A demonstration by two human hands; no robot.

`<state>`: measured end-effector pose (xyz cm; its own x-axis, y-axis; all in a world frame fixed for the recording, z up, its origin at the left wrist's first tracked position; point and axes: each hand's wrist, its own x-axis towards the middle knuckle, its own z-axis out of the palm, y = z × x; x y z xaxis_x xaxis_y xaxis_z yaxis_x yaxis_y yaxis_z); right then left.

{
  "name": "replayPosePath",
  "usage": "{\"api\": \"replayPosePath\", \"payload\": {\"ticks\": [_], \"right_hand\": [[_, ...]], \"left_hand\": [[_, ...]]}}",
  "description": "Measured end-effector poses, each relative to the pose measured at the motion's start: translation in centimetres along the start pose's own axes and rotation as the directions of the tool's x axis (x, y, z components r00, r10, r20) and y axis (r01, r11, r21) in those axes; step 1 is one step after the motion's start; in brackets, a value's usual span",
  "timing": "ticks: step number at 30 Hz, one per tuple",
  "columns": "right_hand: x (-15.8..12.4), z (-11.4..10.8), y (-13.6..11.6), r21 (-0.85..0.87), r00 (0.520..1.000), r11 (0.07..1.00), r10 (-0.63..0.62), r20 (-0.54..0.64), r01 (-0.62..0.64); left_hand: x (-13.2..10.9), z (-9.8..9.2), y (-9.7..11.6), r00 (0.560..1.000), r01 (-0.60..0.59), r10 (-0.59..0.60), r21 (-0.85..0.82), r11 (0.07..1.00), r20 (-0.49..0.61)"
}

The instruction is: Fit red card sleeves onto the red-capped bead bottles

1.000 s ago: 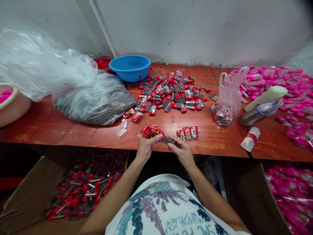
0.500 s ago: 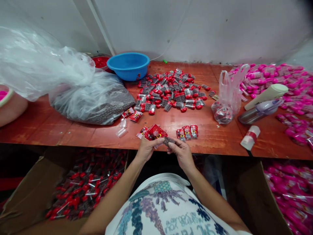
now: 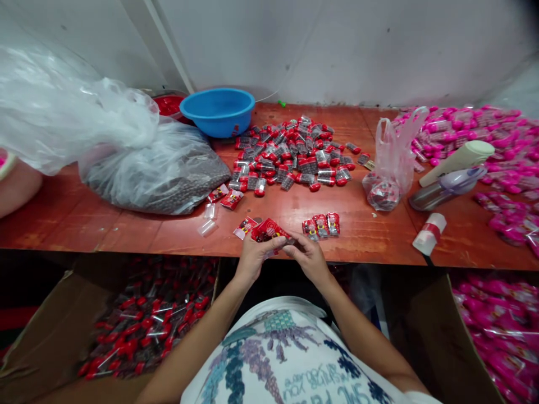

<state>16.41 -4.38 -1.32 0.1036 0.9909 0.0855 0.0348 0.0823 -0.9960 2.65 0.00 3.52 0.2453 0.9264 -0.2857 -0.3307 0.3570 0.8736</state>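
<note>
At the near edge of the surface [image 3: 126,224], my left hand [image 3: 252,259] pinches a small stack of red labels [image 3: 266,230] between thumb and fingers, while my right hand [image 3: 309,258] closes its fingertips on a little dark-filled capsule [image 3: 289,242] held just beside the stack; the two hands meet over the edge, close to my body. Three finished red pieces [image 3: 322,225] lie in a row just beyond my right hand, and a loose label [image 3: 245,226] rests by my left. Farther back sits the pile of red-capped capsules [image 3: 290,157], with a blue bowl [image 3: 218,111] behind it and a big clear bag [image 3: 155,174] of dark pellets to the left. A small bag [image 3: 389,168] stands to the right, near pink pieces [image 3: 484,140]. As I judge it, the work here goes best with the capsule kept steady and square to the top label, only one label peeled off the stack at a time, and the wrap pressed flat so it sits straight. The grip on the stack should stay light enough not to crease it.
</note>
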Motion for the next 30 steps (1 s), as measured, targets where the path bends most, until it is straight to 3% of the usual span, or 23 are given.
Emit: {"api": "replayPosePath", "payload": {"ticks": [3,8,12,15,20,25,30], "right_hand": [[-0.1,-0.3,0.7,-0.025,0.999,1.0,-0.003,-0.031,0.003],[-1.0,-0.4,1.3,0.052,0.988,0.989,0.143,-0.066,-0.14],[-1.3,-0.7,1.6,0.081,0.975,0.976,0.207,-0.079,-0.201],[-1.0,-2.5,2.3,0.026,0.96,0.978,0.207,-0.189,-0.205],[0.0,-7.4,4.2,-0.225,0.873,0.934,0.149,-0.464,-0.279],[0.6,-9.2,4.8,-0.357,0.867,0.883,0.102,-0.488,-0.305],[0.8,-8.7,4.9,-0.211,0.849,0.926,0.173,-0.5,-0.313]], "left_hand": [[0.1,-0.1,-0.5,1.0,-0.001,0.0,0.015,1.0,0.003],[0.6,-0.1,-2.5,0.999,0.025,-0.025,0.017,1.0,0.029],[1.1,0.0,-3.6,0.993,0.111,-0.109,-0.024,0.994,0.049],[1.6,-0.3,-3.6,0.974,0.228,-0.228,-0.146,0.963,0.019],[2.1,-1.6,-3.0,0.937,0.33,-0.349,-0.284,0.9,-0.017],[2.2,-1.9,-2.9,0.93,0.346,-0.367,-0.304,0.888,-0.015],[2.4,-1.7,-3.0,0.9,0.396,-0.431,-0.296,0.869,-0.061]]}}
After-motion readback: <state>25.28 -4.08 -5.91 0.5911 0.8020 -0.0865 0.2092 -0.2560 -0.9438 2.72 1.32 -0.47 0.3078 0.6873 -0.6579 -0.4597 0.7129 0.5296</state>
